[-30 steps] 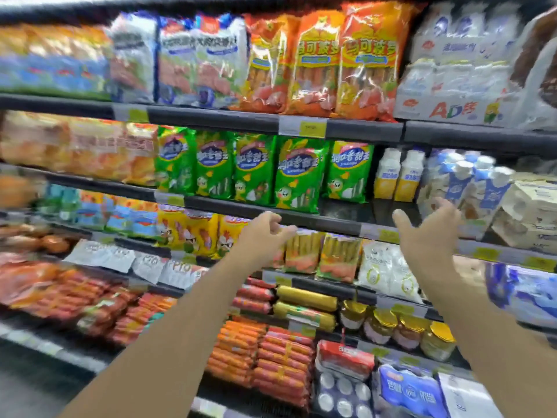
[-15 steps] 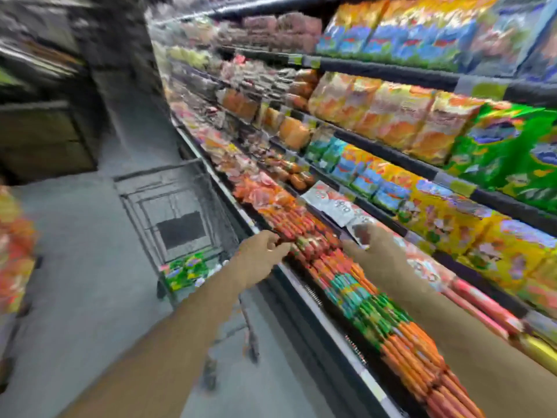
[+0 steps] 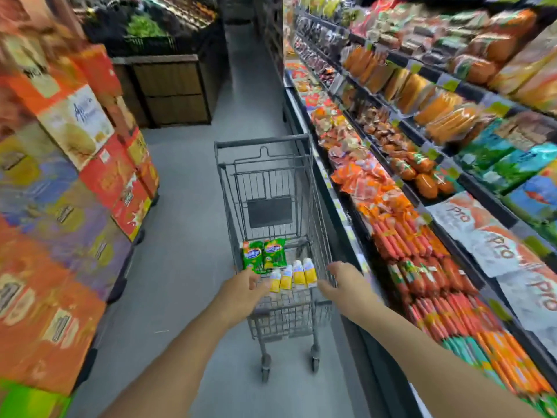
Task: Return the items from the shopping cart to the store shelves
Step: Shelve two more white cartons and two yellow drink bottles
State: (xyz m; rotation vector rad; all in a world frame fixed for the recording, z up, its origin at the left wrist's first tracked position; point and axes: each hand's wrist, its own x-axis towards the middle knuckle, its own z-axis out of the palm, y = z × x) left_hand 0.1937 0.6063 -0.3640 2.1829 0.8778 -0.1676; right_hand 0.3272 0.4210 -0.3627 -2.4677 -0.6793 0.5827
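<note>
A grey wire shopping cart (image 3: 265,176) stands in the aisle straight ahead. Inside it lie two green snack bags (image 3: 264,254) and a row of several small yellow-and-white bottles (image 3: 293,274). My left hand (image 3: 241,286) reaches over the cart's near end, just left of the bottles, fingers relaxed and holding nothing. My right hand (image 3: 346,280) hovers at the cart's right rim, fingers loosely curled and empty. The store shelves (image 3: 452,182) run along the right, packed with sausage packs and bagged snacks.
Stacked orange and purple cartons (image 3: 75,182) line the left side of the aisle. A dark wooden produce bin (image 3: 168,89) stands farther back on the left. Grey floor (image 3: 180,182) runs between the cartons and the cart. Price signs (image 3: 488,236) hang off the right shelf edge.
My view has swung left from the shelf face to the aisle and cart. Both hands came down from the shelf to the cart's near end, still empty.
</note>
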